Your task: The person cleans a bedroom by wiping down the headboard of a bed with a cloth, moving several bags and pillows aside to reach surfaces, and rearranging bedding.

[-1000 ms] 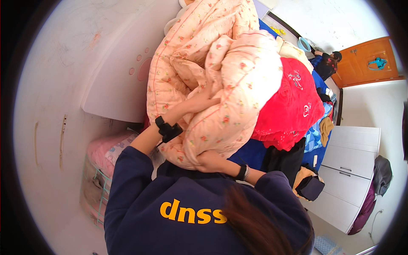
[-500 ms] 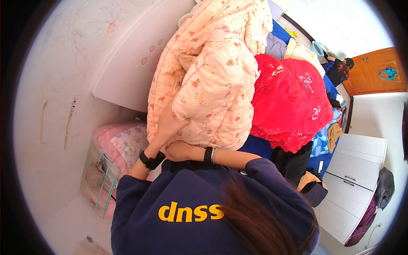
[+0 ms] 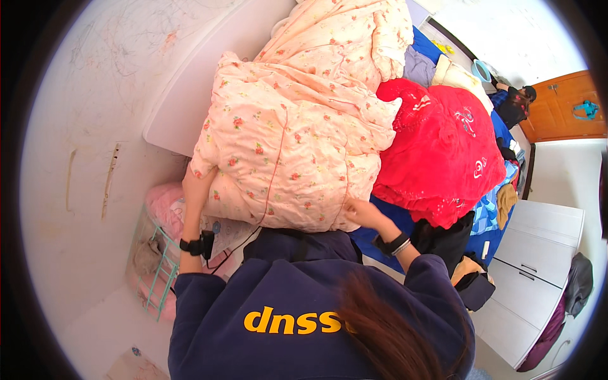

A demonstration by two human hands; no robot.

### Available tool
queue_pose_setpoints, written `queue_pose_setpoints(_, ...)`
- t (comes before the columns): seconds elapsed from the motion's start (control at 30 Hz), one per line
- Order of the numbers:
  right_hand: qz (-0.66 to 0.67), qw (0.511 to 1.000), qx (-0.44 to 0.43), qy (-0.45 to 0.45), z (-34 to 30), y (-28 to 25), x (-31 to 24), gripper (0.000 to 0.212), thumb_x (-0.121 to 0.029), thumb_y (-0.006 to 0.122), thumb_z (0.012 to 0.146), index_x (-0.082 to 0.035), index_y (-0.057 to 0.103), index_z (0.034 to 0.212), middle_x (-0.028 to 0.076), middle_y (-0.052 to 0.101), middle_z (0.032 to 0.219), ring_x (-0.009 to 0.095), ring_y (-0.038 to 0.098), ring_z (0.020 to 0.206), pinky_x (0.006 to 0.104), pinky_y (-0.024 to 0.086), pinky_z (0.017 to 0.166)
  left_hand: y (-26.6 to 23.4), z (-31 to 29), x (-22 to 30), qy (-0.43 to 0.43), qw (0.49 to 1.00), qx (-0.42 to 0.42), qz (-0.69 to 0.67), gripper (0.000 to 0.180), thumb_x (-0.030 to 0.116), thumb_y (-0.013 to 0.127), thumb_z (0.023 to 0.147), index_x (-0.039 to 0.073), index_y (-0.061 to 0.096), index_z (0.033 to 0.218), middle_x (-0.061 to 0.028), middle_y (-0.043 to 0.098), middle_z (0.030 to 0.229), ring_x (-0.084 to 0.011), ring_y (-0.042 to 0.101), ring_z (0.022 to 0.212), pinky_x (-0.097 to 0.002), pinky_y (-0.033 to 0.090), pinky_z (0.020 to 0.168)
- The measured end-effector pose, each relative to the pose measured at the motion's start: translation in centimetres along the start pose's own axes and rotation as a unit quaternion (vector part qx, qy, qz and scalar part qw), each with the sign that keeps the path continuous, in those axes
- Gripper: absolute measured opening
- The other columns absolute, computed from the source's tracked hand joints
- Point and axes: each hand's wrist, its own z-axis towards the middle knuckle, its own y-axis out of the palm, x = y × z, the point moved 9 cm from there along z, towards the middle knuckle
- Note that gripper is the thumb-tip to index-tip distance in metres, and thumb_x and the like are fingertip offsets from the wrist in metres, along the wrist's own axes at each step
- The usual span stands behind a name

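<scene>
- The person's left forearm (image 3: 191,221) reaches almost straight ahead from the body.
- The left hand (image 3: 198,183) is out in front, its fingertips hidden from me.
- The right forearm (image 3: 407,255) slants inward, the elbow out to the side.
- The right hand (image 3: 365,213) sits lower and closer in, fingers bent.
- I see both hands held well apart, both wrists bare above dark bands.

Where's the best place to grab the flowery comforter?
Probably both ends of the near edge of the flowery comforter, coming from the bottom of the picture. That edge runs fairly straight and faces you; the middle is wide and puffy, and the right side meets the red blanket.
</scene>
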Motion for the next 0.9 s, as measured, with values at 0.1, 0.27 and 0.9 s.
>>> queue_pose_setpoints(0.1, 0.072, 0.993, 0.071, 0.061, 1.1, -2.7, 6.4, 0.019, -0.019, 0.057, 0.073, -0.002, 0.057, 0.082, 0.012, 0.06, 0.072, 0.023, 0.059, 0.069, 0.0322, 0.047, 0.062, 1.7, 1.1, 0.1, -0.021, 0.999, -0.044, 0.022, 0.061, 0.022, 0.069, 0.064, -0.001, 0.043, 0.115, -0.0183, 0.058, 0.101, -0.0249, 0.057, 0.091, -0.0319, 0.043, 0.078)
queue_pose_setpoints(0.27, 0.091, 0.972, 0.181, 0.123, 3.6, -8.8, 10.0, 0.04, -0.027, 0.059, 0.078, 0.001, 0.049, 0.104, 0.012, 0.059, 0.09, 0.02, 0.058, 0.079, 0.0308, 0.047, 0.066, 2.8, 0.1, 0.8, 0.019, 0.991, -0.114, -0.071, 0.065, 0.023, 0.069, 0.065, 0.0, 0.041, 0.118, -0.0156, 0.053, 0.109, -0.0232, 0.053, 0.097, -0.0308, 0.04, 0.084)
queue_pose_setpoints(0.9, 0.223, 0.883, 0.251, 0.33, -2.5, -3.1, 24.0, 0.073, -0.034, 0.066, 0.07, -0.007, 0.03, 0.127, 0.018, 0.042, 0.12, 0.021, 0.048, 0.097, 0.0294, 0.043, 0.069, 15.8, -14.9, -20.1, -0.418, 0.766, -0.171, -0.457, 0.043, 0.016, 0.059, 0.076, 0.004, 0.044, 0.114, -0.01, 0.052, 0.1, -0.0196, 0.049, 0.092, -0.0332, 0.04, 0.08)
